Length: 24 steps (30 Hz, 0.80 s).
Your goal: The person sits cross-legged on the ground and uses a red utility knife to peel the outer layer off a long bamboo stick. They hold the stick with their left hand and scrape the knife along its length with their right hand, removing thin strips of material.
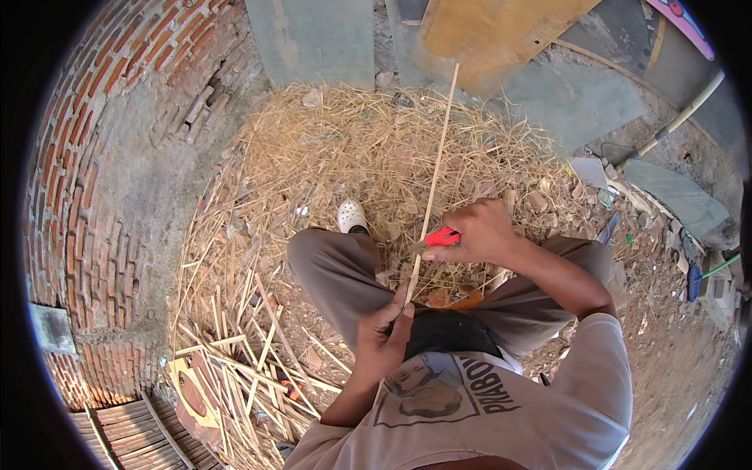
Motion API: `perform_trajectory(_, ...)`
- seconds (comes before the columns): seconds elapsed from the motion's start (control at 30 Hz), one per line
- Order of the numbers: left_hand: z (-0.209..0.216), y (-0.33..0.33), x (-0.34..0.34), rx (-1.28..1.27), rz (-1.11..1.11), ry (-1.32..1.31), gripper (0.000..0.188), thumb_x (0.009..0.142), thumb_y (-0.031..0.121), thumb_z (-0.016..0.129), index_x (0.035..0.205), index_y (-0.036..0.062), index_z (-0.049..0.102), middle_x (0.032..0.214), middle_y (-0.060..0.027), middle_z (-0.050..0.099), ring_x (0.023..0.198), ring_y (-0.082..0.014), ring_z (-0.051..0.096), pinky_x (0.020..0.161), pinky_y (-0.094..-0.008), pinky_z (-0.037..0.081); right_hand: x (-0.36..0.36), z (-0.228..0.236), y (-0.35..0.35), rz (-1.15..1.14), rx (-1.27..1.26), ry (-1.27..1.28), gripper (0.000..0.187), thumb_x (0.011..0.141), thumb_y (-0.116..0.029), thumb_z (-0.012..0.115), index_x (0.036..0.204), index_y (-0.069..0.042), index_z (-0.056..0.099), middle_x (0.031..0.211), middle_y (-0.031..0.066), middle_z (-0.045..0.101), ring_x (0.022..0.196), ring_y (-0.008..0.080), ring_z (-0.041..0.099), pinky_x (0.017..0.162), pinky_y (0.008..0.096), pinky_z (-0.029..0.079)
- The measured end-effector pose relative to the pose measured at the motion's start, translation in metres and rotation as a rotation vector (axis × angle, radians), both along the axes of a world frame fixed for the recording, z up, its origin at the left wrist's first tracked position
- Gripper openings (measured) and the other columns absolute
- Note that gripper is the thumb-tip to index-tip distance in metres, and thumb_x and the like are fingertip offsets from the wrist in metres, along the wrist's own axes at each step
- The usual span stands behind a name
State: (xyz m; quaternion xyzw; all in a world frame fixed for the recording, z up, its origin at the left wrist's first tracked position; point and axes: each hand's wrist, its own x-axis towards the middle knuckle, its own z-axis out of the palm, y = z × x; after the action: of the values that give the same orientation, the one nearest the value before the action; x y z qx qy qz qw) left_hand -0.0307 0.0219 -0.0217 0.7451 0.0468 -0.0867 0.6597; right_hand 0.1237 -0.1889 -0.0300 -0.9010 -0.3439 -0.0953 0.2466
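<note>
A long, thin, pale strip (440,157), which looks like split bamboo, stretches from my lap away toward the far wall. My left hand (381,337) is closed around its near end, thumb and fingers pinching it. In my right hand (482,231) is a red-handled knife (445,236), fingers wrapped about the handle. Its short blade points left and lies against the strip, a little beyond my left hand. Whether the blade has cut into the strip is too small to tell.
Straw-like shavings (376,149) cover the ground ahead. Many loose pale strips (251,352) lie piled at my left, with a small red-and-black object (291,388) among them. A brick wall (117,180) rises on the left; sheets (313,43) lean at the back.
</note>
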Motion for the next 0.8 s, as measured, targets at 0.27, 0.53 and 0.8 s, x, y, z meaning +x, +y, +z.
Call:
perform_trajectory(0.27, 0.008, -0.010, 0.007, 0.269, -0.002, -0.126, 0.039, 0.090, -0.004, 0.055, 0.129, -0.0022, 0.055, 0.071, -0.0056, 0.063, 0.071, -0.0029, 0.048, 0.064, -0.0207, 0.045, 0.009, -0.015, 0.000, -0.084, -0.007, -0.029, 0.066, 0.071, -0.074, 0.063, 0.060, -0.009, 0.065, 0.047, 0.0096, 0.054, 0.042, 0.0275, 0.057, 0.044, 0.0389, 0.044)
perform_trajectory(0.53, 0.008, -0.009, 0.003, 0.378, -0.045, -0.150, 0.037, 0.086, -0.003, 0.059, 0.123, -0.0045, 0.059, 0.061, -0.0184, 0.050, 0.058, -0.0047, 0.049, 0.056, -0.0240, 0.043, 0.037, -0.015, -0.019, -0.269, -0.072, 0.020, 0.070, 0.075, -0.075, 0.057, 0.055, -0.009, 0.060, 0.043, 0.0086, 0.051, 0.040, 0.0262, 0.055, 0.042, 0.0397, 0.042)
perform_trajectory(0.8, 0.024, -0.012, 0.016, 0.647, -0.038, -0.250, 0.043, 0.082, -0.002, 0.061, 0.125, -0.0016, 0.060, 0.063, -0.0188, 0.056, 0.049, -0.0266, 0.058, 0.052, -0.0320, 0.047, 0.007, -0.013, 0.000, -0.115, -0.050, -0.012, 0.069, 0.071, -0.076, 0.061, 0.054, -0.010, 0.058, 0.043, 0.0067, 0.050, 0.039, 0.0260, 0.055, 0.041, 0.0382, 0.042)
